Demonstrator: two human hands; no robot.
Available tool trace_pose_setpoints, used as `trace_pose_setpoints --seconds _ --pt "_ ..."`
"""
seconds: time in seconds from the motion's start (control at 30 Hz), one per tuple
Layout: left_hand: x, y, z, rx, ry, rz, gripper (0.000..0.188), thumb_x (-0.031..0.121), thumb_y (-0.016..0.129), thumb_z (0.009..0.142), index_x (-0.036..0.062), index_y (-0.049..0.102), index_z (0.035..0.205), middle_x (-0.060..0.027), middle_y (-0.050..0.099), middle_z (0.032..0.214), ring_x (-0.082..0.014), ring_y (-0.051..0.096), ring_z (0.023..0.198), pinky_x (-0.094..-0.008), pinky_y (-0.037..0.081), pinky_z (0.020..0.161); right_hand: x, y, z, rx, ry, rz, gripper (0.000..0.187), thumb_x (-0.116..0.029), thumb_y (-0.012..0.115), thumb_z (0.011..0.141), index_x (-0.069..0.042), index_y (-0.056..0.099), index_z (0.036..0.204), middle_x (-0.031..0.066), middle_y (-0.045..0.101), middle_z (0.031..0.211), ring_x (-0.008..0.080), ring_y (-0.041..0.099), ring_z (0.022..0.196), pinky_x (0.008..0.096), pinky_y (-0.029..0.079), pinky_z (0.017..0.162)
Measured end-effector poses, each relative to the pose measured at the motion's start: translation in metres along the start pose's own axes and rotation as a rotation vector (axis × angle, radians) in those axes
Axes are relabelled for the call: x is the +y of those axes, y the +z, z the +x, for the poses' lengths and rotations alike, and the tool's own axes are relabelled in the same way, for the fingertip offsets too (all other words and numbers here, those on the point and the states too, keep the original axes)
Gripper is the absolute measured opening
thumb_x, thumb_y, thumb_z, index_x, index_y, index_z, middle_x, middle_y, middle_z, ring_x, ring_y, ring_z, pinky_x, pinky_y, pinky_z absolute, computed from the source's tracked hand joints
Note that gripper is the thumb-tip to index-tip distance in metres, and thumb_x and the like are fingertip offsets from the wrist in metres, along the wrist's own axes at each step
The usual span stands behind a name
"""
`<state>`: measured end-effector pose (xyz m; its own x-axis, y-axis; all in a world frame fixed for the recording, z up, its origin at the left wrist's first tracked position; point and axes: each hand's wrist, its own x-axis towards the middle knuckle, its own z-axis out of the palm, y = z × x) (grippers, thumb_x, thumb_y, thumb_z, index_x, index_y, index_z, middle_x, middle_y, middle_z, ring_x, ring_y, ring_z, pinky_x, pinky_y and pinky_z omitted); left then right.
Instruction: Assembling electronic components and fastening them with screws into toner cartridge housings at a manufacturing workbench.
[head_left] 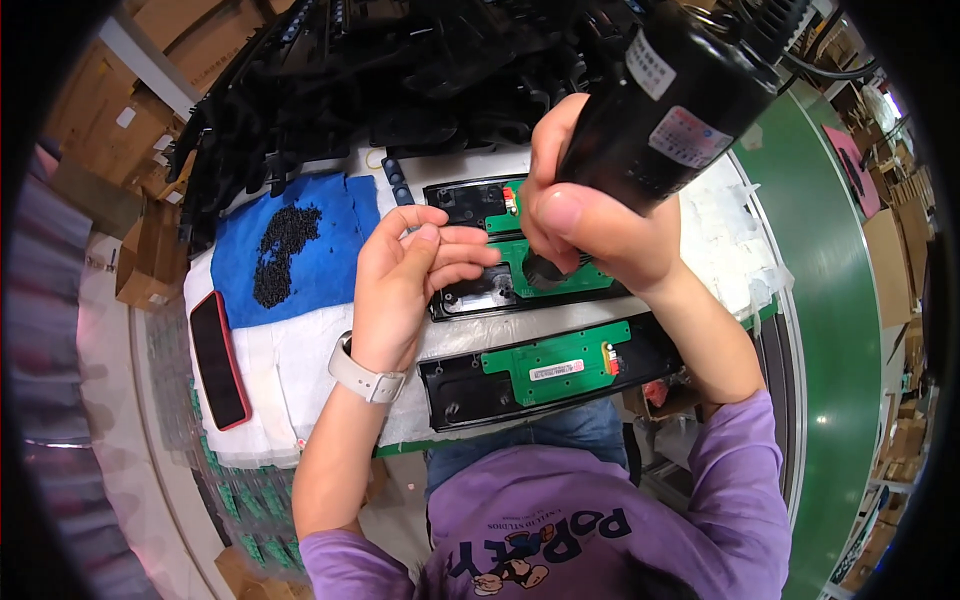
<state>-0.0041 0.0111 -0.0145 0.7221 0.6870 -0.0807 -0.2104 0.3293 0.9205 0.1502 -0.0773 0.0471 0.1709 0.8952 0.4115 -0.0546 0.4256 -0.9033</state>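
In my right hand (600,230) is a black electric screwdriver (650,120), its body tilted and its lower end down at the green circuit board (545,270) of the middle black plastic housing (475,300). The screwdriver's tip is hidden. My left hand (415,260) hovers over the left end of that housing, thumb pressed to its half-curled fingers; anything between them is too small to make out. Behind lies another black housing (465,205) with a green board, partly covered by my right hand. A third housing (455,395) with a green board (550,365) lies nearest me.
A blue cloth (235,255) with a pile of small black screws (283,255) lies at the left. Beside it is a red-edged phone (220,360). Black plastic parts (400,80) are heaped at the back. Cardboard boxes (150,255) stand beyond the table's left side.
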Motion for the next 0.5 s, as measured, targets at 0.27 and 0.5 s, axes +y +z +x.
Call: trace_pose_setpoints --seconds 0.27,0.5 --pt "-0.005 0.002 0.002 -0.07 -0.113 0.121 0.02 0.021 0.039 0.095 0.0026 0.046 0.095 -0.0049 0.051 0.058 -0.0073 0.041 0.041 -0.0183 0.029 0.039 0.003 0.003 0.003 -0.114 0.093 0.094 0.025 -0.011 0.064 0.072 -0.002 0.041 0.077 0.0042 0.046 0.053 0.0096 0.043 0.041 0.0215 0.035 0.038" --pt "-0.002 0.007 -0.001 -0.096 -0.14 0.025 0.012 0.016 0.043 0.092 0.0056 0.047 0.093 0.0038 0.036 0.054 -0.0037 0.027 0.045 -0.0184 0.02 0.04 -0.002 0.003 -0.001 -0.069 -0.019 0.061 0.023 -0.008 0.064 0.069 0.0 0.045 0.08 0.0048 0.049 0.056 0.0095 0.045 0.042 0.0217 0.037 0.039"
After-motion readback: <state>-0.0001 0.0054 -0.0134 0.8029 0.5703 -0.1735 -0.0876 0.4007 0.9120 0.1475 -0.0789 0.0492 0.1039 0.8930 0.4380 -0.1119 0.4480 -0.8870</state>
